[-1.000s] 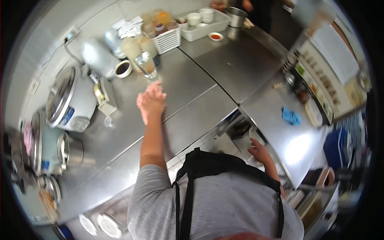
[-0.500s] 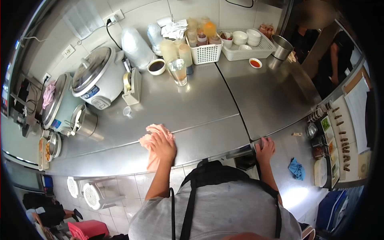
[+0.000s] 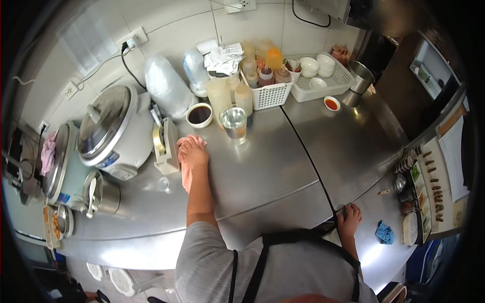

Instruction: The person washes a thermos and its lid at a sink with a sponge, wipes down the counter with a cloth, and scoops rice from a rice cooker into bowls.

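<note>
My left hand (image 3: 194,154) presses a pink cloth (image 3: 186,174) onto the steel counter (image 3: 262,177), just right of a tape dispenser (image 3: 166,146). Behind it stands a bowl of dark liquid (image 3: 199,115), and a glass of clear liquid (image 3: 235,124) is to its right. My right hand (image 3: 349,219) rests at the counter's front edge near the corner, fingers apart, with nothing in it. A crumpled blue cloth (image 3: 385,233) lies to the right of that hand.
A rice cooker (image 3: 113,129) and a metal pot (image 3: 103,194) stand at the left. At the back are a basket of bottles (image 3: 270,96), a tray of white bowls (image 3: 323,83), a small dish of red sauce (image 3: 332,104) and a metal container (image 3: 359,81).
My left hand has moved with the pink cloth from the counter's front part back toward the tape dispenser. My right hand stays near the corner. The camera view has shifted.
</note>
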Demonstrator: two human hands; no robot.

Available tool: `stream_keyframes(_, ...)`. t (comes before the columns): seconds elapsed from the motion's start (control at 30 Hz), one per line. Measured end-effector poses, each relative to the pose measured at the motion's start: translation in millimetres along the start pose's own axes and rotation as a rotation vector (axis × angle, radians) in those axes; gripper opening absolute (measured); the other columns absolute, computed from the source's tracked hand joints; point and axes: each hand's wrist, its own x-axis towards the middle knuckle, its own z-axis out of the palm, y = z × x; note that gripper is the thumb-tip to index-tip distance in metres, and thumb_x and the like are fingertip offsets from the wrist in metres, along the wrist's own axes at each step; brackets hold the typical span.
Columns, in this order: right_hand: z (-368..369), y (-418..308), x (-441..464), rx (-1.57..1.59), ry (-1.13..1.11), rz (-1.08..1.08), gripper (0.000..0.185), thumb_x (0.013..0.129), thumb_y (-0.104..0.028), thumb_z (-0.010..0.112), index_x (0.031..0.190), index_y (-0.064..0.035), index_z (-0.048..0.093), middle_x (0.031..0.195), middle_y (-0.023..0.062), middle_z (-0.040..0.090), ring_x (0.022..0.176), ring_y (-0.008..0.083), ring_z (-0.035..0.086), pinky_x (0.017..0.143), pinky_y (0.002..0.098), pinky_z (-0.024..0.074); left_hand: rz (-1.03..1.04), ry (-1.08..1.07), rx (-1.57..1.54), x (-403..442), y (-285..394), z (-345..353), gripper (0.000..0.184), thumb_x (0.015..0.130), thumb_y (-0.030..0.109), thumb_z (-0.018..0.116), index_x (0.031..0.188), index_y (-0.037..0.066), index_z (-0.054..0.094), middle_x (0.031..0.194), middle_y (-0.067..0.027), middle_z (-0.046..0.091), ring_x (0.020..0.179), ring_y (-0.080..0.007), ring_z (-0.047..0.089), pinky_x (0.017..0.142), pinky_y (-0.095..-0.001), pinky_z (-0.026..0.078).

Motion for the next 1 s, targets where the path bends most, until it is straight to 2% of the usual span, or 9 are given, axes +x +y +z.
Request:
stream_keyframes(0.2,-1,-4,1,-0.049,0.016,-0.015,0.036,0.063,-0.02,0.057,0.097,-0.0099,0.05,0.111,0.0123,0.043,0.108,0.0311,0.036,0.088,0.0447,0.027,0.016,0.046,0.046,49,-2,25,0.055,0.084,0.039,0.035,0.118,-0.004,0.032,0.117,-0.0274,0.034,0.113,-0.0386,0.03,0.094,-0.0428,0.026)
stream_keyframes(0.27,-5,-8,0,-0.038,0.015,0.003,0.037,0.062,-0.02,0.058,0.097,-0.0104,0.05,0.111,0.0121,0.043,0.108,0.031,0.036,0.088,0.0447,0.0275,-0.003,-0.137,-0.057,55,7,0,0.054,0.083,0.038,0.04,0.117,-0.004,0.033,0.117,-0.027,0.035,0.114,-0.039,0.029,0.096,-0.0434,0.023)
stream_keyframes(0.33,-6,-9,0,-0.017,0.031,0.027,0.037,0.061,-0.02,0.059,0.096,-0.011,0.05,0.111,0.0119,0.043,0.108,0.031,0.036,0.088,0.0448,0.0277,0.069,-0.055,-0.01,58,-9,35,0.056,0.082,0.038,0.042,0.117,-0.004,0.032,0.117,-0.0265,0.034,0.113,-0.0394,0.029,0.094,-0.0456,0.024)
stream_keyframes(0.4,-4,-8,-1,0.017,0.043,0.044,0.038,0.06,-0.02,0.06,0.096,-0.0117,0.051,0.111,0.0117,0.043,0.108,0.0309,0.036,0.088,0.0449,0.0277,0.031,-0.05,-0.052,47,1,16,0.057,0.082,0.038,0.043,0.121,-0.002,0.031,0.122,-0.0262,0.032,0.117,-0.0392,0.025,0.096,-0.0458,0.021)
stream_keyframes(0.47,-4,-9,-2,0.042,0.054,0.065,0.037,0.06,-0.02,0.06,0.095,-0.0119,0.052,0.111,0.0115,0.043,0.108,0.031,0.036,0.089,0.0451,0.0275,0.05,-0.069,-0.041,46,-10,34,0.06,0.082,0.04,0.04,0.126,0.002,0.026,0.127,-0.0259,0.026,0.119,-0.0393,0.023,0.095,-0.0473,0.023)
stream_keyframes(0.57,-7,-6,-3,0.054,0.051,0.07,0.037,0.06,-0.02,0.061,0.094,-0.0118,0.053,0.111,0.0113,0.043,0.108,0.0313,0.036,0.089,0.045,0.0272,0.018,-0.021,-0.096,27,1,10,0.061,0.083,0.041,0.038,0.129,0.005,0.02,0.129,-0.0252,0.023,0.118,-0.0396,0.024,0.093,-0.0485,0.025)
stream_keyframes(0.67,-8,-4,-3,0.081,0.044,0.053,0.037,0.06,-0.021,0.061,0.094,-0.0116,0.053,0.111,0.0113,0.043,0.109,0.0316,0.036,0.09,0.0454,0.0266,0.034,-0.026,0.053,3,7,-9,0.06,0.084,0.04,0.034,0.126,-0.002,0.022,0.131,-0.0285,0.015,0.114,-0.0396,0.026,0.095,-0.0477,0.021)
stream_keyframes(0.93,-8,8,-3,0.11,-0.007,0.013,0.039,0.061,-0.024,0.061,0.097,-0.0112,0.054,0.113,0.012,0.042,0.112,0.032,0.033,0.09,0.0481,0.0243,-0.063,-0.24,0.018,-79,-21,-51,0.057,0.084,0.045,0.028,0.13,0.012,0.024,0.132,-0.021,0.022,0.12,-0.0369,0.022,0.097,-0.0503,0.018)
stream_keyframes(1.0,-11,10,-4,0.123,-0.029,-0.003,0.041,0.062,-0.025,0.06,0.099,-0.0111,0.053,0.113,0.0125,0.041,0.112,0.0328,0.032,0.09,0.0487,0.0241,-0.059,-0.227,0.044,-101,-31,-60,0.056,0.085,0.045,0.028,0.131,0.014,0.023,0.132,-0.0193,0.022,0.121,-0.0364,0.021,0.097,-0.0504,0.017)
